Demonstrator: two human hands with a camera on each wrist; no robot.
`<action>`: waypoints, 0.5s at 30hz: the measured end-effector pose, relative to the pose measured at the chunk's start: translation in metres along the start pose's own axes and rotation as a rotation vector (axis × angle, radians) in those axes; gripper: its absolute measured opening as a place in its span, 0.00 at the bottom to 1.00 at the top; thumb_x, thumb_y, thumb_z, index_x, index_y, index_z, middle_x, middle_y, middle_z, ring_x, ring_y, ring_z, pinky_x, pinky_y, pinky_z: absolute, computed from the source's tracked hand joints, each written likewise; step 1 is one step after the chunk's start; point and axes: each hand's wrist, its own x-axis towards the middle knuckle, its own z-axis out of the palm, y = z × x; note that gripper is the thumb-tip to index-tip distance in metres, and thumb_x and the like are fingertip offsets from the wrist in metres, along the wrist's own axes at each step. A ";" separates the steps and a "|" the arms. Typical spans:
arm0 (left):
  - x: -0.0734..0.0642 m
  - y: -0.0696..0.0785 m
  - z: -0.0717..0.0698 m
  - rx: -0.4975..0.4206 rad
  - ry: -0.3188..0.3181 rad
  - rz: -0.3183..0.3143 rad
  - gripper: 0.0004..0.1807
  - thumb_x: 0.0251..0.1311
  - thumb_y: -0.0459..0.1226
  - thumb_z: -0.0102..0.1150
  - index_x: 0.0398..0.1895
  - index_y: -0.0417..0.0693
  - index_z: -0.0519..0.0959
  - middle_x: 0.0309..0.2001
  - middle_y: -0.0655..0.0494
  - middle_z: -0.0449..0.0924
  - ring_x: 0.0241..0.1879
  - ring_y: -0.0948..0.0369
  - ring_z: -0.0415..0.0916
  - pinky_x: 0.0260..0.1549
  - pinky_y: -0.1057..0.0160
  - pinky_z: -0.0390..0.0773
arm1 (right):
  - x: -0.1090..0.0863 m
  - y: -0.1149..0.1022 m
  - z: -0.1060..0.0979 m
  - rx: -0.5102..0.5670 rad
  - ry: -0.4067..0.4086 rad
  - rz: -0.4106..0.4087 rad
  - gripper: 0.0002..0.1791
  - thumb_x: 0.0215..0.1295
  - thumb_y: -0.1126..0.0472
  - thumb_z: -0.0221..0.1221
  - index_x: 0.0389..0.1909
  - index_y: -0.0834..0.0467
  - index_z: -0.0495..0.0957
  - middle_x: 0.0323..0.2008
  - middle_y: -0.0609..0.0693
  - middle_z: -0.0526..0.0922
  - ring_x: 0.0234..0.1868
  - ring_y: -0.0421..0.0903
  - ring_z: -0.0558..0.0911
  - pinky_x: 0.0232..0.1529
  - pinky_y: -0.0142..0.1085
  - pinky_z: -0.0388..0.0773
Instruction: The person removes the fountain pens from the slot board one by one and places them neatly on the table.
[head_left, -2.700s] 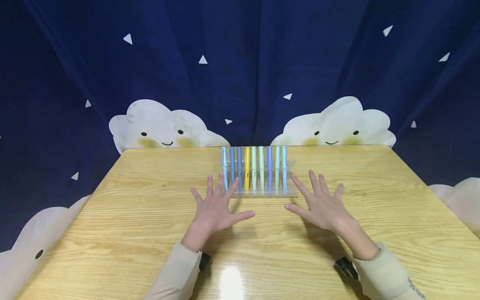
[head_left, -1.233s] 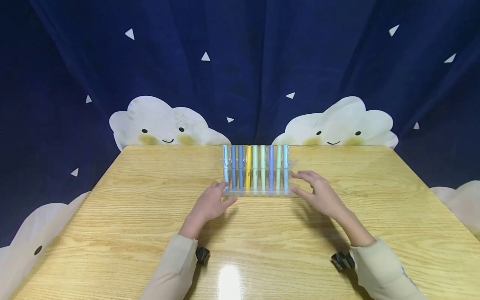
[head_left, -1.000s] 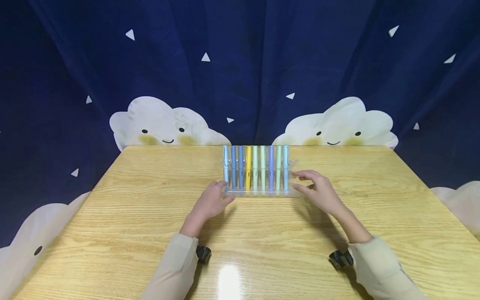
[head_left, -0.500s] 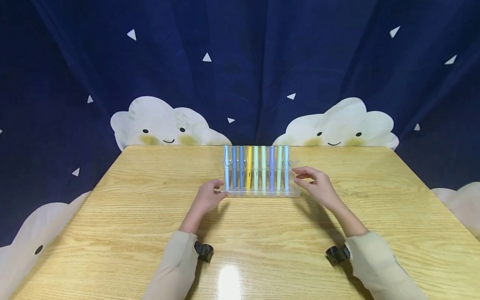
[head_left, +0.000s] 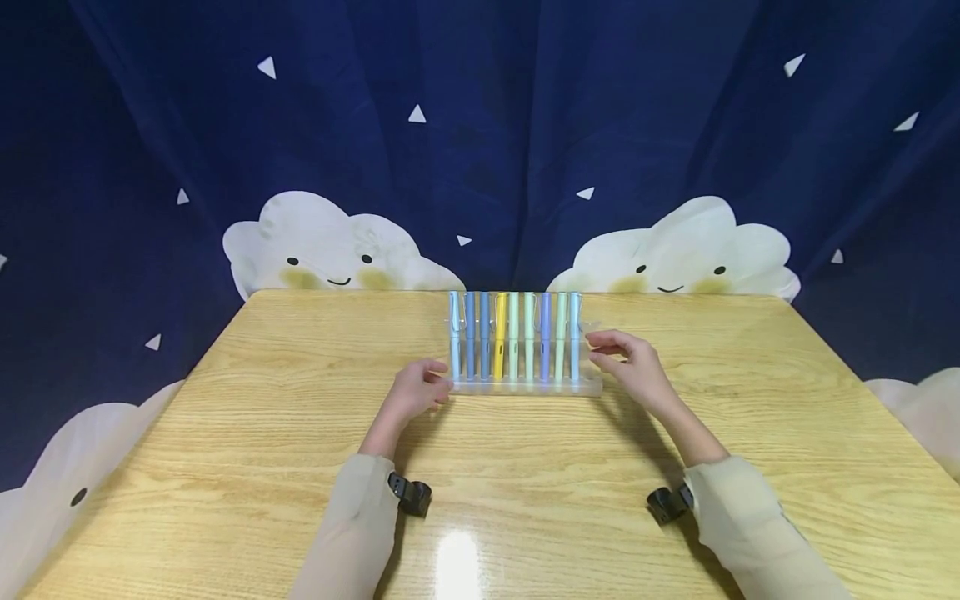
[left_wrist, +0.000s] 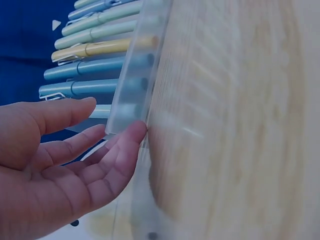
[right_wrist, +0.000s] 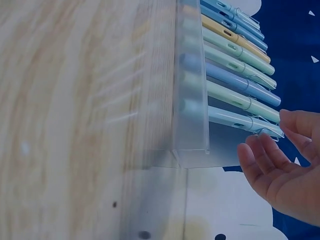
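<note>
While nine pens (head_left: 500, 329) stand in a row, the clear stand (head_left: 525, 388) that carries them sits near 12 o'clock on the table (head_left: 300, 417), with a hand at each end. Taking the stand's middle as the dial's centre, the left hand (head_left: 415, 390) lies at 8 o'clock, its grip loose: the fingers bend towards the stand's end without clasping anything, though I cannot tell whether a fingertip touches. Next come a light blue pen (head_left: 454, 350), two dark blue pens (head_left: 470, 350), a yellow pen (head_left: 500, 350), two mint pens (head_left: 513, 354), a violet pen (head_left: 545, 350), a green pen (head_left: 560, 350) and a pale blue pen (head_left: 575, 354), each footed in the stand, presumably so they keep evenly spaced. Just past 3 o'clock, the right hand (head_left: 636, 367) has its grip relaxed and holding nothing, fingers curved beside the last pen. Such matched placing probably serves balance: both ends are within reach at once, and neither hand blocks the pens.
</note>
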 end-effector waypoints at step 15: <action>0.007 -0.004 0.002 -0.128 0.003 -0.046 0.15 0.55 0.26 0.54 0.46 0.29 0.71 0.29 0.43 0.75 0.27 0.54 0.78 0.25 0.65 0.76 | 0.014 0.009 0.003 0.081 0.006 0.039 0.17 0.59 0.74 0.53 0.50 0.73 0.69 0.44 0.69 0.73 0.41 0.49 0.75 0.33 0.27 0.75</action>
